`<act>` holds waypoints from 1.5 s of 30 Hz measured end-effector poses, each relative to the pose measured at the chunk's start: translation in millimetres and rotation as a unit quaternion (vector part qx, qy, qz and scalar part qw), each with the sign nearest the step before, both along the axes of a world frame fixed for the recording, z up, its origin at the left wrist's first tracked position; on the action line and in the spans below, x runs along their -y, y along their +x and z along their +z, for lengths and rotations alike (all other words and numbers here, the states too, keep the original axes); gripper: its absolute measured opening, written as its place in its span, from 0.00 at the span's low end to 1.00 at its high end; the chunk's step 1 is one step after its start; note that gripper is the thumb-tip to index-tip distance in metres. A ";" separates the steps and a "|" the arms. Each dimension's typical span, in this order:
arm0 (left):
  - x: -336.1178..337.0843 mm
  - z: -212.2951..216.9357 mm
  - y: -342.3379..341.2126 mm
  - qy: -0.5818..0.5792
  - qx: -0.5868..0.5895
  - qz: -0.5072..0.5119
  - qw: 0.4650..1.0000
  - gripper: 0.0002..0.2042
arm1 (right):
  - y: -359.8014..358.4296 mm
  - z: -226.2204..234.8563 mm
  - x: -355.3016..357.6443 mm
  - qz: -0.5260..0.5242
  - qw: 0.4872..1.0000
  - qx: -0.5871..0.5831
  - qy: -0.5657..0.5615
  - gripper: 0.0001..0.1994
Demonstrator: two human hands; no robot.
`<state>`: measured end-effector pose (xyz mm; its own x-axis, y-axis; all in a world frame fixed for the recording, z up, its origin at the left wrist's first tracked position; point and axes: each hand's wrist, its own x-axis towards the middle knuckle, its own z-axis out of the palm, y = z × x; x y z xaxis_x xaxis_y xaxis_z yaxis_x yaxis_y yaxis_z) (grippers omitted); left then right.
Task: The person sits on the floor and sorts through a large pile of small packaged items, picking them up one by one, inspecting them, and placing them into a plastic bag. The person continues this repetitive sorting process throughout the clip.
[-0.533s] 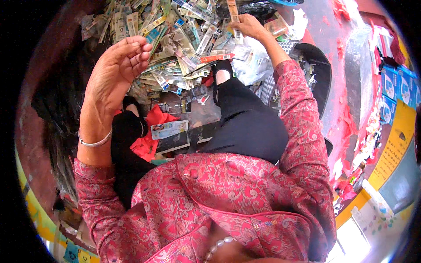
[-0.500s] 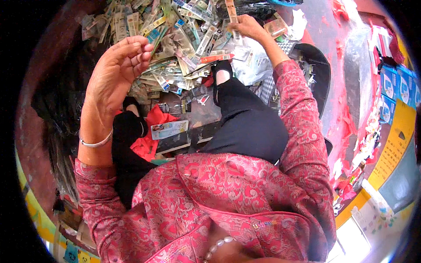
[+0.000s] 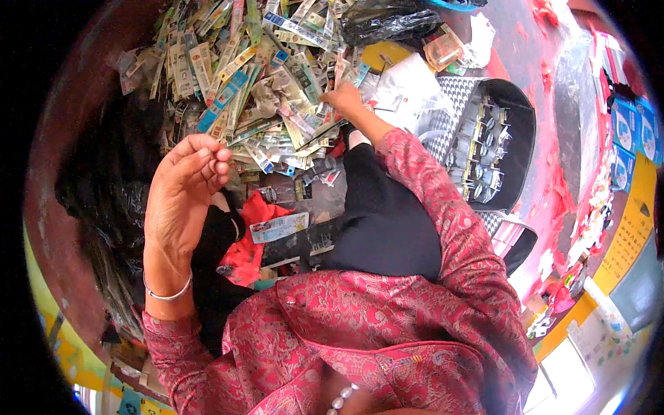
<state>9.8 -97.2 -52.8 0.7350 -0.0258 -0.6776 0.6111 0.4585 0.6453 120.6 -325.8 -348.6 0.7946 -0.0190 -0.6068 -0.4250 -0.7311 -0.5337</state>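
A heap of narrow printed strip packets (image 3: 220,100) in paper and clear plastic lies in front of me. Over its right part is my right hand (image 3: 344,100), its fingers closed on a slim pale pinkish strip packet (image 3: 339,71) that sticks up past them. My left hand (image 3: 190,181) is raised at the heap's near left edge, with curled fingers drawn together; whatever may be between them is hidden. A blue strip packet (image 3: 223,102) lies on top of the heap beyond my left hand.
An open houndstooth bag (image 3: 526,142) holds clear packets of metal parts at right. White plastic (image 3: 411,90) and a black plastic bag (image 3: 394,22) border the heap. Dark sheeting (image 3: 97,187) lies at left. Between my legs are red cloth (image 3: 238,266) and a pale blue packet (image 3: 279,227).
My right hand has come down and left onto the heap with the strip packet. My left hand stays raised and curled, slightly lower in view. The view has shifted, showing more of the houndstooth bag.
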 end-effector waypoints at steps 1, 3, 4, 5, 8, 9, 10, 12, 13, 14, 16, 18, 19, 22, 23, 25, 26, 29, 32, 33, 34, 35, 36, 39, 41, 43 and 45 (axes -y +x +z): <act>-0.6 -2.8 1.4 -0.005 -0.004 0.005 1.000 0.05 | 1.9 -3.7 3.8 -0.028 0.999 -0.014 0.022 0.22; -4.2 -5.6 4.6 -0.010 0.003 0.011 1.000 0.05 | 17.3 10.8 33.3 -0.052 0.990 -0.034 0.124 0.17; -5.2 -5.4 5.1 -0.015 0.004 0.013 1.000 0.05 | 19.9 22.2 53.0 -0.065 0.982 -0.045 0.172 0.15; -5.4 -4.6 6.6 -0.002 -0.003 0.010 1.000 0.05 | 16.9 23.7 68.9 -0.160 0.950 -0.061 0.260 0.13; -2.7 -4.0 6.9 -0.002 -0.004 -0.001 1.000 0.05 | 18.1 26.9 113.0 -0.228 0.936 -0.053 0.263 0.09; -0.9 -3.2 6.9 -0.006 -0.009 -0.004 1.000 0.04 | 19.8 31.3 120.4 -0.166 0.960 -0.034 0.221 0.09; 0.6 -2.6 6.3 -0.009 -0.014 -0.006 1.000 0.04 | 19.1 32.4 119.0 -0.153 0.961 0.006 0.232 0.09; 3.0 -2.5 6.6 -0.009 -0.019 -0.005 1.000 0.04 | 18.6 39.2 110.6 -0.127 0.956 0.086 0.251 0.10; 3.9 -2.5 7.4 -0.005 -0.020 -0.002 1.000 0.04 | 26.2 33.5 111.0 -0.046 0.986 0.055 0.152 0.12; 4.7 -2.7 8.1 -0.001 -0.021 0.002 1.000 0.04 | 26.2 33.4 104.9 0.036 0.988 0.130 0.074 0.11; 4.4 -4.8 8.3 0.000 -0.019 0.002 1.000 0.04 | 24.1 31.4 79.4 0.196 0.939 0.270 -0.084 0.10; 4.8 -6.2 8.7 0.003 -0.023 0.000 1.000 0.04 | 19.1 21.8 65.2 0.308 0.900 0.302 -0.067 0.10; 5.5 -7.0 9.5 0.004 -0.027 -0.003 1.000 0.04 | 16.7 15.6 60.6 0.361 0.875 0.317 -0.059 0.10; 5.2 -11.2 8.0 -0.001 -0.023 -0.016 1.000 0.05 | 14.4 -13.9 50.7 0.431 0.843 0.287 -0.145 0.09; 4.8 -12.3 8.5 -0.004 -0.018 -0.022 1.000 0.05 | 15.0 -22.2 54.1 0.417 0.843 0.317 -0.120 0.09; 2.5 -12.1 6.6 -0.001 -0.015 -0.009 1.000 0.05 | 28.9 3.3 52.0 0.353 0.871 0.309 -0.149 0.08; 1.8 -11.8 5.7 -0.004 -0.014 -0.006 1.000 0.05 | 35.2 19.3 55.2 0.318 0.883 0.301 -0.168 0.07; 4.4 -10.2 7.1 0.011 -0.029 0.001 1.000 0.05 | 58.6 37.3 73.7 0.236 0.891 0.353 -0.163 0.07; 4.1 -13.4 4.6 -0.008 -0.015 -0.020 1.000 0.05 | 60.8 59.6 78.0 0.235 0.902 0.339 -0.128 0.08; 5.2 -12.5 5.8 -0.005 -0.021 -0.019 1.000 0.05 | 60.9 62.3 80.7 0.290 0.910 0.265 -0.128 0.08; 7.7 -10.0 7.2 -0.001 -0.027 -0.017 0.999 0.04 | 54.3 52.7 81.7 0.315 0.901 0.272 -0.119 0.08; 9.1 -8.8 7.9 0.003 -0.033 -0.016 0.999 0.04 | 41.4 33.4 81.8 0.339 0.892 0.279 -0.111 0.08; 8.4 -9.8 7.4 -0.003 -0.028 -0.019 0.999 0.04 | 31.2 19.4 79.4 0.362 0.881 0.286 -0.101 0.08; 7.2 -15.2 5.5 -0.009 -0.023 -0.023 0.999 0.05 | 0.1 1.6 60.9 0.397 0.866 0.277 -0.128 0.06; 8.5 -15.7 5.2 -0.014 -0.023 -0.027 0.999 0.05 | -9.1 -8.6 56.7 0.415 0.860 0.276 -0.111 0.07; 9.2 -17.4 5.7 -0.007 -0.030 -0.022 0.999 0.05 | -11.0 -10.9 53.8 0.431 0.856 0.276 -0.080 0.08; 8.8 -17.1 6.8 -0.003 -0.032 -0.018 0.999 0.05 | 0.0 -7.3 58.4 0.399 0.876 0.259 -0.077 0.09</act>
<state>16.7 -105.9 -69.9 0.6880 -0.0564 -0.7235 0.6678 0.4393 0.6008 120.5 -384.2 -355.9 0.7598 0.6187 -0.2000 0.5252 -0.7652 -0.3723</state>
